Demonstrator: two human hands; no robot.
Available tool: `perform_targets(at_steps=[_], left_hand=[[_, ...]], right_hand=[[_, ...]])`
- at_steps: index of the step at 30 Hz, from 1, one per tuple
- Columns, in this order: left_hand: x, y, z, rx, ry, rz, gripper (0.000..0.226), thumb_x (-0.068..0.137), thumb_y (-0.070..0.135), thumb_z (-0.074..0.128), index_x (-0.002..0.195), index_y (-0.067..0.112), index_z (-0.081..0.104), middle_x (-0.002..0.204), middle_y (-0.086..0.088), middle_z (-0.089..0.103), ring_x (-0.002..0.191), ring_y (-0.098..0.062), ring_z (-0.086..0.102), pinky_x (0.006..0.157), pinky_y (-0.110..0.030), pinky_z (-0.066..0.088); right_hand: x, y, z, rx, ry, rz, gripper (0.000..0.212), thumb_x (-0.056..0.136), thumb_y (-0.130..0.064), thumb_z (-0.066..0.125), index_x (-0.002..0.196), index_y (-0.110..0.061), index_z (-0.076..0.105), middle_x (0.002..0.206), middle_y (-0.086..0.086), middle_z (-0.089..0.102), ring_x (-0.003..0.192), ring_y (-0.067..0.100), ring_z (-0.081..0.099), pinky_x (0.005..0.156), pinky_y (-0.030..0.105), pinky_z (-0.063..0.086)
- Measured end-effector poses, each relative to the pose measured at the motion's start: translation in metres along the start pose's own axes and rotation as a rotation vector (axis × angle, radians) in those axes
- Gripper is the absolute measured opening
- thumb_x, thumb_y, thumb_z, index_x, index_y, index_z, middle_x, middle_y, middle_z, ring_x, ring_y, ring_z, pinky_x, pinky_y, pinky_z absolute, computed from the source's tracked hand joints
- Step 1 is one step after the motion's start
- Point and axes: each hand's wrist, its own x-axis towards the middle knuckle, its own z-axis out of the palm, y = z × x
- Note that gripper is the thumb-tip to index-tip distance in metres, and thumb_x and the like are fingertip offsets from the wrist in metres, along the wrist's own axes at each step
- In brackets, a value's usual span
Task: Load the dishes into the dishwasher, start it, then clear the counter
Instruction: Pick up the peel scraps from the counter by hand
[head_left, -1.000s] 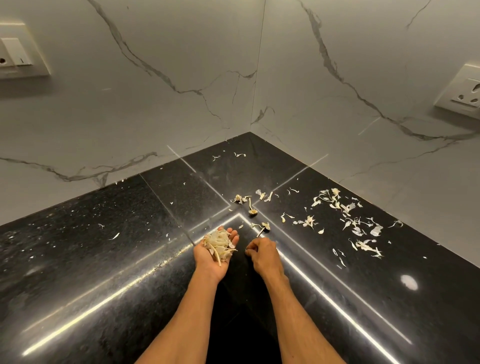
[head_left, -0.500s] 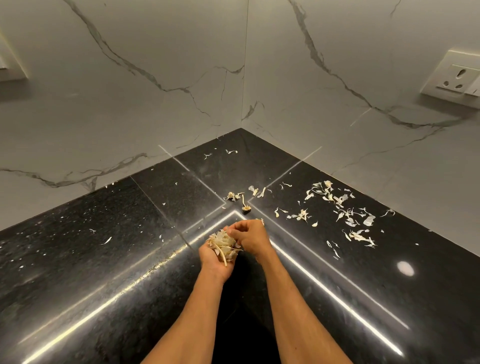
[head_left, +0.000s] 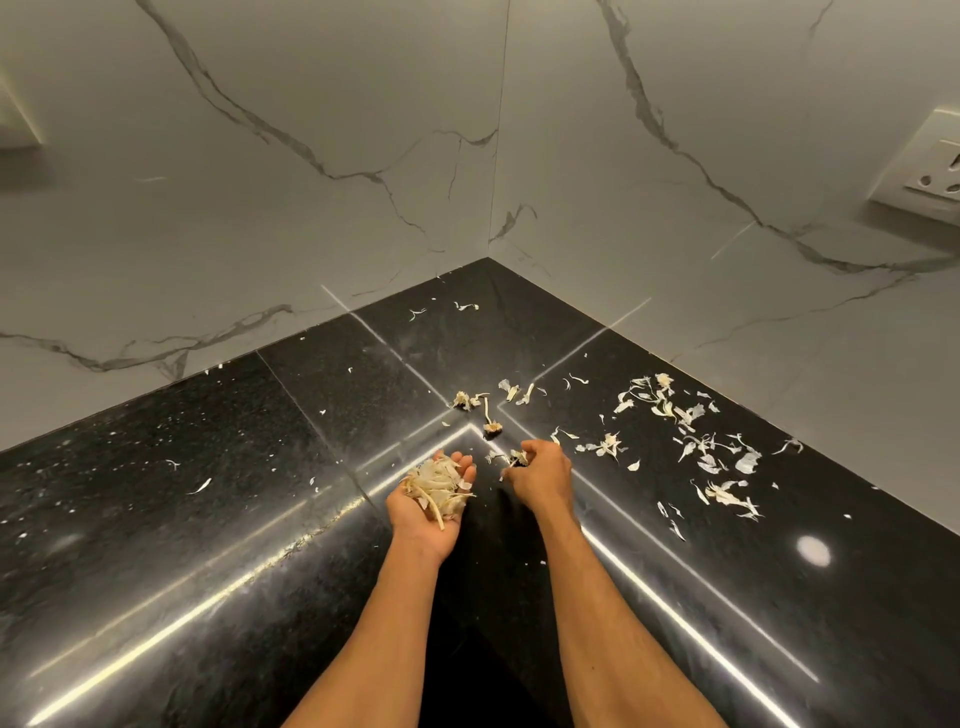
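Two bare hands work over the inner corner of a black stone counter (head_left: 218, 499), where its two runs meet below a grey-veined marble wall (head_left: 291, 218). The left hand (head_left: 426, 512) lies palm up just above the stone, its fingers curled upward round a heap of peels (head_left: 435, 488), pale papery skins with a few thin stalks sticking out toward the wrist. The right hand (head_left: 543, 475) is just beside it, knuckles up, with fingertips bent down and pinching a small scrap (head_left: 516, 458) at the counter surface; whether the scrap is lifted or touching the stone cannot be told. Beyond the hands, near the seam in the stone, lie a few dried stems (head_left: 488, 415). Many loose peels (head_left: 685, 441) are scattered over the right run of the counter, well apart from the left hand, and a few tiny flakes dot the left run and the far corner. A white socket (head_left: 930, 176) sits on the wall at the right edge, and part of a switch plate (head_left: 15, 124) shows at the left edge.
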Motion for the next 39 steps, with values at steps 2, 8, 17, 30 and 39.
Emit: perform_targets(at_steps=[2,8,17,30,39], left_hand=[[0.003,0.005,-0.001,-0.008,-0.001,0.014,0.045,0.099,0.021,0.022,0.106,-0.003,0.06,0.111,-0.025,0.062,0.104,-0.039,0.059,0.101,-0.048,0.043],[0.009,0.02,-0.003,-0.058,0.013,0.07,0.045,0.101,0.023,0.022,0.109,-0.003,0.059,0.106,-0.026,0.063,0.101,-0.039,0.059,0.096,-0.048,0.046],[0.016,0.033,-0.01,-0.104,0.008,0.112,0.048,0.1,0.025,0.02,0.121,-0.001,0.055,0.116,-0.024,0.059,0.107,-0.038,0.058,0.091,-0.048,0.046],[0.01,0.031,-0.008,-0.064,0.023,0.092,0.046,0.1,0.024,0.023,0.108,-0.001,0.06,0.106,-0.024,0.063,0.097,-0.037,0.061,0.089,-0.047,0.046],[0.005,0.024,-0.006,-0.06,0.04,0.093,0.046,0.1,0.024,0.021,0.107,0.0,0.059,0.104,-0.023,0.063,0.098,-0.037,0.06,0.097,-0.047,0.043]], right_hand=[[0.004,-0.006,0.002,-0.077,-0.071,-0.01,0.058,0.079,-0.016,0.082,0.13,-0.001,0.058,0.128,0.013,0.061,0.116,0.026,0.059,0.089,0.033,0.048],[0.012,-0.027,0.025,-0.253,-0.161,-0.157,0.047,0.072,-0.033,0.086,0.111,-0.013,0.07,0.112,0.005,0.068,0.1,0.02,0.065,0.082,0.035,0.054],[0.006,-0.038,0.042,-0.414,-0.191,-0.291,0.035,0.071,-0.043,0.084,0.102,-0.029,0.074,0.118,0.001,0.059,0.111,0.02,0.058,0.078,0.032,0.047],[0.0,-0.033,0.055,-0.453,-0.084,-0.287,0.022,0.091,-0.002,0.055,0.097,-0.01,0.074,0.101,0.011,0.073,0.096,0.027,0.069,0.081,0.035,0.056],[0.007,-0.036,0.033,0.185,-0.306,0.005,0.012,0.079,0.002,0.077,0.073,-0.006,0.071,0.07,0.007,0.071,0.062,0.015,0.068,0.075,0.036,0.062]])
